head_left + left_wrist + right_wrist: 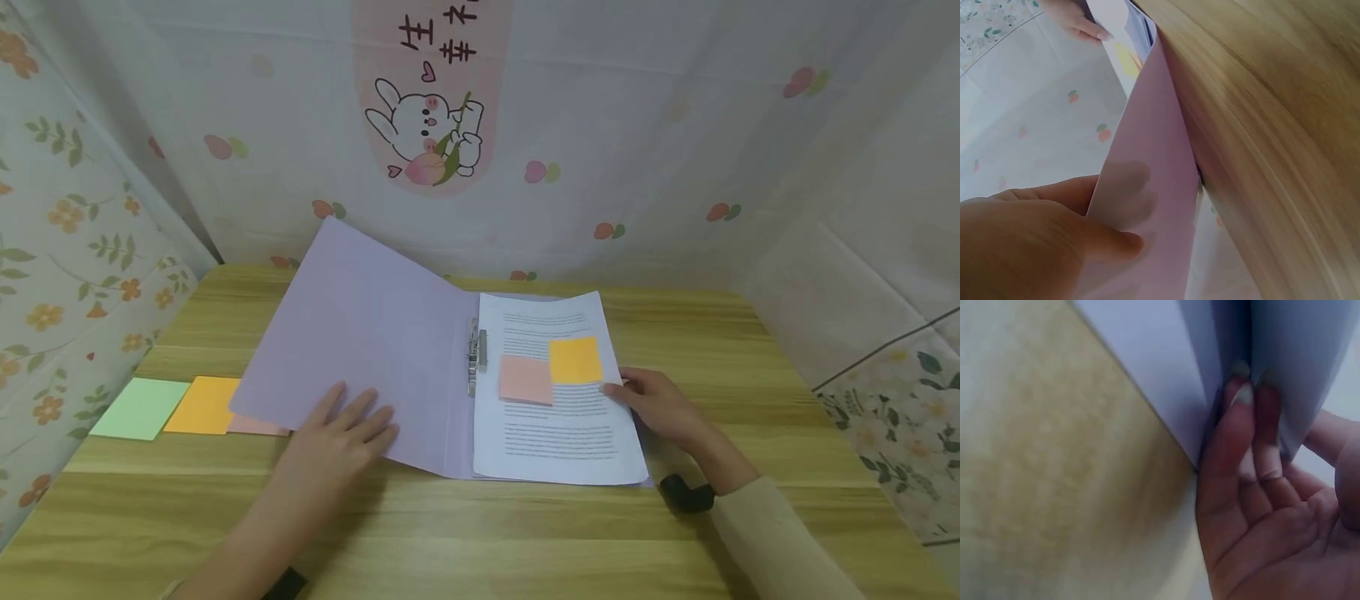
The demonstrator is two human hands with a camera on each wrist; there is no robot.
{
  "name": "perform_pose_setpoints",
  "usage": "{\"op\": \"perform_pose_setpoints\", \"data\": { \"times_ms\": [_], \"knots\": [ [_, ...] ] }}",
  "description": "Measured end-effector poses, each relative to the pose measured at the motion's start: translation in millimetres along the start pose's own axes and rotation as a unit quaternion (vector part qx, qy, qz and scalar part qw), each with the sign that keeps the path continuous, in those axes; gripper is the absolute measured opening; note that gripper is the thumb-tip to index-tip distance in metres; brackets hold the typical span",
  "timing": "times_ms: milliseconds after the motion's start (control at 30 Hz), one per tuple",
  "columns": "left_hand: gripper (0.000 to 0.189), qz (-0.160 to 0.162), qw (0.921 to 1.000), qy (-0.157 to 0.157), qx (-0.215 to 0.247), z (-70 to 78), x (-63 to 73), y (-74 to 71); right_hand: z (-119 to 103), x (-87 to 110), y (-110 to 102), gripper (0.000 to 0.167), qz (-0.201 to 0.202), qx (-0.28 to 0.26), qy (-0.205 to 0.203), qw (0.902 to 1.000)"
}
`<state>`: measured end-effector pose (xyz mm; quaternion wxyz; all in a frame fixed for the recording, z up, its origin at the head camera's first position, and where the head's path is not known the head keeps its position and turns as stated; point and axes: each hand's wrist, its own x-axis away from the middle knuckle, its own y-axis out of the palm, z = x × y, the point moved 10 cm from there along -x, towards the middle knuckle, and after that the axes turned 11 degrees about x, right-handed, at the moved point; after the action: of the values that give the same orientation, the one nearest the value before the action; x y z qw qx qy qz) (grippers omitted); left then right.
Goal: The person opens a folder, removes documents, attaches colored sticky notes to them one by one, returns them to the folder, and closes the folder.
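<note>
A purple folder (pixel 375 333) lies spread on the wooden table, its left cover tilted up. My left hand (pixel 337 442) holds that cover (pixel 1147 144) by its lower edge, fingers on the inner face and thumb on the outer face. In the right half, printed sheets (pixel 558 450) lie beside a metal clip (pixel 474 358). A pink sticky note (pixel 526 380) and an orange sticky note (pixel 575 360) are on the top sheet. My right hand (pixel 667 408) pinches the sheets' right edge, thumb on top; in the right wrist view its fingers (pixel 1266 431) reach in under the paper.
Left of the folder lie a green sticky pad (pixel 140 408) and an orange pad (pixel 201 406). A pink pad (pixel 257 424) is partly covered by the raised cover. Behind the wooden table (pixel 480 542) hangs a patterned cloth (pixel 637 150) with a rabbit drawing.
</note>
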<state>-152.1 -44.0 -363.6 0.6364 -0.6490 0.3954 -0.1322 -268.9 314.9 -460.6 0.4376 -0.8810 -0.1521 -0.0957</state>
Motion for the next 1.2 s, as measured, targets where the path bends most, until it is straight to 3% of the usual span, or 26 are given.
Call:
{"op": "perform_pose_setpoints", "data": {
  "times_ms": [133,233,367,467,600,900,1200],
  "knots": [
    [0.043,0.019,0.9998,0.001,0.007,-1.2,0.9,-2.3,-12,5.2,-9,0.078,0.051,0.12,-0.009,0.9914],
    [0.043,0.03,0.9995,-0.001,0.011,-1.2,1.3,-3.8,-30,20.0,-14,0.093,0.089,0.214,-0.029,0.9724],
    [0.043,0.04,0.9991,-0.005,0.014,-0.9,1.4,-5.1,-58,42.2,7,0.097,0.08,0.284,-0.114,0.9487],
    [0.043,0.036,0.9992,-0.008,0.011,-1.6,2.3,-3.7,-67,50.6,32,0.099,0.042,0.29,-0.159,0.9426],
    [0.043,0.027,0.9994,-0.012,0.017,-3.7,2.8,-1.9,-65,52.4,52,0.1,0.009,0.283,-0.16,0.9458],
    [0.046,0.033,0.9984,-0.004,0.046,-8.9,4.6,-5.9,-67,46.5,60,0.091,0.002,0.299,-0.15,0.9423],
    [0.04,0.04,0.9979,-0.008,0.051,-14.3,9.0,-8.4,-80,42.5,61,0.078,0.017,0.298,-0.174,0.9385]
  ]
}}
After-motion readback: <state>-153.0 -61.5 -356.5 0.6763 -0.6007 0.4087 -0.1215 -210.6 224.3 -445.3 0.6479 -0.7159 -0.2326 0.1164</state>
